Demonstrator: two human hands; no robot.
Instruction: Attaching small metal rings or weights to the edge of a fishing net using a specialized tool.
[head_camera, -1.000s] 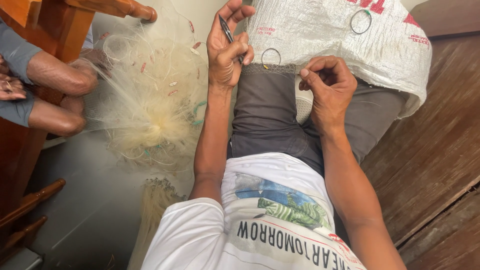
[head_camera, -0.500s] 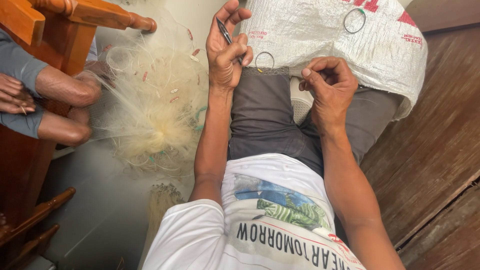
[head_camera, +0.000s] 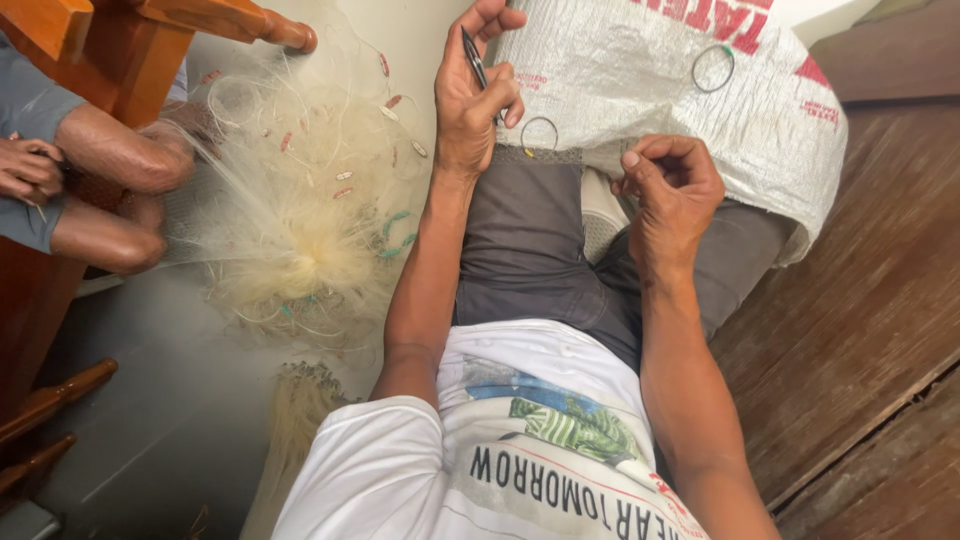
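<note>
Head view: left hand (head_camera: 470, 110) pinches a dark netting needle (head_camera: 474, 58), right hand (head_camera: 668, 185) at 3 o'clock curls closed, contents unclear; slack line risks snagging the ring (head_camera: 539, 133).

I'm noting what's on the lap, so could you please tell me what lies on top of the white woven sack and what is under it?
Two thin wire rings lie on the white woven sack: one ring, another ring near its edge. It drapes over the knees; anything else beneath is covered.
</note>
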